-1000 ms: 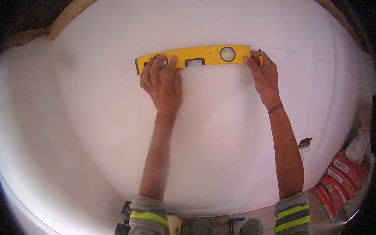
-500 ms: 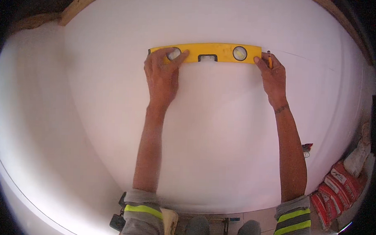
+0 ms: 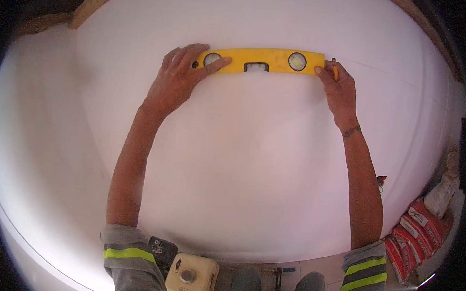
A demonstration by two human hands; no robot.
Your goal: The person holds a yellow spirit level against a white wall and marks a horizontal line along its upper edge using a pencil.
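Yellow spirit level: flat against the white wall (image 3: 253,161), ahead of the person and between the two hands; yellow spirit level (image 3: 275,60).
Long axis: left to right, close to crosswise to the reaching forearms, its edges bowed by the lens.
Left hand (image 3: 176,81): wrapped on the left end, thumb across the face below the left round vial (image 3: 212,58), fingers beyond the tip and hiding it.
Right hand (image 3: 341,94): pinching the right end, thumb on the lower corner, an orange pencil (image 3: 335,73) upright among its fingers.
Nearer hand: neither, both touch; the left covers more.
Hands: well apart, clamped on opposite ends.
Faint line (image 3: 370,66): on the wall, right of the level.
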